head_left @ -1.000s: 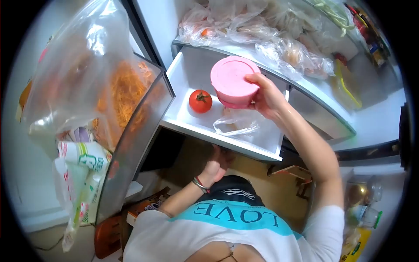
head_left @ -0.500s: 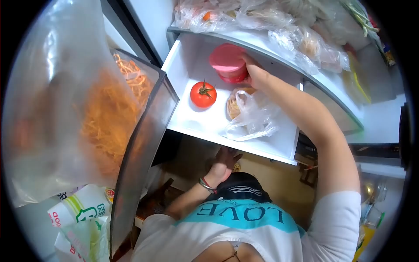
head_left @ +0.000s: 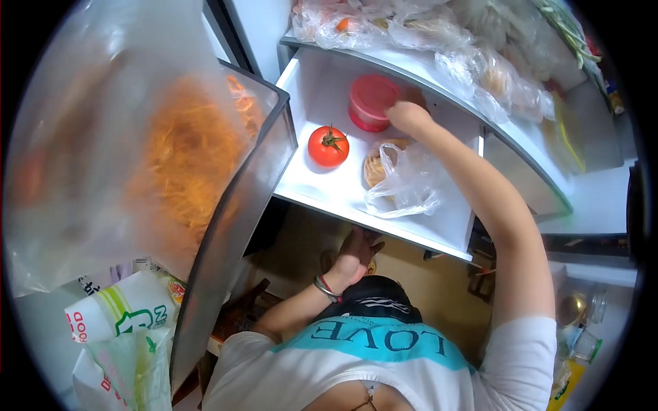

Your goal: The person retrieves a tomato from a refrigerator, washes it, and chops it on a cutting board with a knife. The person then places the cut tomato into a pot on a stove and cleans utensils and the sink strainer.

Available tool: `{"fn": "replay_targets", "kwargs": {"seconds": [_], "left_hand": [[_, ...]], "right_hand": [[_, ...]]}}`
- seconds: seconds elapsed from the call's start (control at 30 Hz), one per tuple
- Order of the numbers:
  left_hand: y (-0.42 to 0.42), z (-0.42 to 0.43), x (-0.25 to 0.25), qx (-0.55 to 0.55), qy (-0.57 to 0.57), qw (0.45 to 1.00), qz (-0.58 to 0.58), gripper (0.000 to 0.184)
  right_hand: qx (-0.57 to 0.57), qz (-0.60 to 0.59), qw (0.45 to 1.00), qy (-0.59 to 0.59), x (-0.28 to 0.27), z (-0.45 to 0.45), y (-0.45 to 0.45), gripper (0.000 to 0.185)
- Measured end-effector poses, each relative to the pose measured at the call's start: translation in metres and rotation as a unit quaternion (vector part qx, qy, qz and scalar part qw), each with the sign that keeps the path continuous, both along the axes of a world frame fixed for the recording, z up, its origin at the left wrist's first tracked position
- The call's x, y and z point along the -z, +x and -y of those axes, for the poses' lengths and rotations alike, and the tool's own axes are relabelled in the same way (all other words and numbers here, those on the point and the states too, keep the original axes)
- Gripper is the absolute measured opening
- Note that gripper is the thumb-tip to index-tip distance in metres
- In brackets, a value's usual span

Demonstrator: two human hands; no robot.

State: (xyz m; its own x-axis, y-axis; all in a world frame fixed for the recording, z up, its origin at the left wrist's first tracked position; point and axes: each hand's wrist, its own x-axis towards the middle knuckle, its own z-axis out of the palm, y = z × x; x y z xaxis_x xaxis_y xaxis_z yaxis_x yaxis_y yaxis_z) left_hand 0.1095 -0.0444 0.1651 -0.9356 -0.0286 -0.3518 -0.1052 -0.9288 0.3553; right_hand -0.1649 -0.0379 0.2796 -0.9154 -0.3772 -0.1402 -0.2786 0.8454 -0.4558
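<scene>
Moved down from being held above the white drawer [head_left: 312,185] a second ago, the pink lidded tub [head_left: 373,103] is now being supported upright by the drawer floor, near the back. From the far left, a cloudy plastic bag [head_left: 65,226] is being seen close up, blurred, with orange shreds [head_left: 192,151] showing beside and through it; below, a printed white bag [head_left: 123,308] is being partly hidden by the edge of a translucent door bin [head_left: 223,219]. Next, in the drawer, one red tomato [head_left: 327,146] is being left loose, stem up, just left of the tub. Beneath the drawer front, the left hand [head_left: 353,257] is being held with its fingers partly extended; their tips are being hidden, so whether the drawer is being gripped cannot be told. Nearer the front, a clear bag of food [head_left: 404,188] is being kept apart from the tomato. At the tub's right side, the right hand [head_left: 409,116] is being held with fingers bent; whether the tub is being gripped or only touched cannot be told. Above, filled plastic bags [head_left: 473,68] are being carried by a shelf; at far right, jars [head_left: 586,301] are being partly shown. If the drawer were being jolted, the tomato could be rolled against the tub; if the forearm were being dropped, the loose bag could be snagged.
</scene>
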Motion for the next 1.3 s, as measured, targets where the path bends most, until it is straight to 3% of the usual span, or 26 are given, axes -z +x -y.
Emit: {"fn": "replay_targets", "kwargs": {"seconds": [0.07,0.13,0.17,0.3,0.37,0.5,0.6,0.67,0.73,0.77,0.8,0.83,0.87,0.93,0.97,1.07,1.13,1.2,1.27,1.3], "left_hand": [[-0.002,0.002,-0.001,-0.001,-0.003,1.000,0.000,0.035],[0.001,0.000,0.003,-0.009,-0.011,1.000,0.002,0.034],[0.004,0.000,0.010,-0.012,-0.021,1.000,0.001,0.034],[0.007,0.004,0.016,0.039,-0.070,0.997,-0.005,0.042],[0.002,0.014,0.014,0.078,-0.098,0.992,-0.014,0.046],[-0.004,0.014,0.003,0.048,-0.151,0.987,0.016,0.057],[-0.012,0.019,-0.010,0.059,-0.130,0.990,0.013,0.058],[-0.024,0.022,-0.004,0.046,-0.097,0.994,-0.009,0.059],[-0.041,0.022,-0.018,0.033,-0.126,0.991,0.010,0.054],[-0.049,0.028,-0.014,0.053,-0.125,0.991,0.005,0.054],[-0.058,0.033,-0.009,0.068,-0.122,0.990,-0.001,0.054],[-0.070,0.032,-0.018,0.050,-0.105,0.992,0.042,0.050],[-0.082,0.036,-0.008,0.052,-0.129,0.990,0.037,0.051],[-0.104,0.035,-0.018,0.064,-0.132,0.989,0.035,0.052],[-0.118,0.036,-0.017,0.063,-0.143,0.987,0.026,0.053],[-0.156,0.038,-0.005,0.077,-0.163,0.984,-0.002,0.056],[-0.175,0.036,-0.011,0.078,-0.153,0.985,0.022,0.055],[-0.193,0.038,-0.007,0.088,-0.164,0.982,0.016,0.058],[-0.210,0.040,-0.008,0.098,-0.167,0.979,0.061,0.057],[-0.219,0.044,-0.004,0.095,-0.191,0.975,0.063,0.057]], "right_hand": [[-0.169,-0.115,0.977,0.057,-0.031,0.012,0.036,0.037],[-0.399,-0.216,0.889,0.060,-0.031,0.028,0.051,0.046],[-0.441,-0.176,0.876,0.079,-0.028,0.038,0.063,0.049],[-0.522,-0.093,0.839,0.123,0.024,0.068,0.065,0.058],[-0.508,-0.120,0.839,0.153,0.008,0.068,0.074,0.058],[-0.495,-0.172,0.841,0.134,-0.056,0.037,0.077,0.060],[-0.385,-0.155,0.909,0.030,-0.126,-0.013,0.084,0.061],[-0.318,-0.156,0.923,-0.152,-0.151,-0.065,0.091,0.061],[-0.257,-0.159,0.891,-0.339,-0.152,-0.126,0.109,0.074],[-0.204,-0.011,0.877,-0.435,-0.153,-0.159,0.128,0.080],[-0.144,0.094,0.820,-0.546,-0.139,-0.186,0.146,0.084],[-0.108,0.124,0.763,-0.625,-0.113,-0.212,0.160,0.089],[-0.052,0.182,0.762,-0.619,-0.095,-0.240,0.183,0.091],[0.026,0.180,0.832,-0.524,-0.031,-0.291,0.219,0.088],[0.093,0.220,0.811,-0.535,-0.001,-0.305,0.248,0.080],[0.387,0.365,0.673,-0.514,0.125,-0.356,0.352,0.060],[0.562,0.379,0.555,-0.482,0.167,-0.386,0.418,0.057],[0.648,0.366,0.454,-0.490,0.250,-0.446,0.491,0.057],[0.770,0.315,0.395,-0.390,0.201,-0.464,0.504,0.056],[0.619,0.168,0.703,-0.306,0.226,-0.497,0.542,0.054]]}}
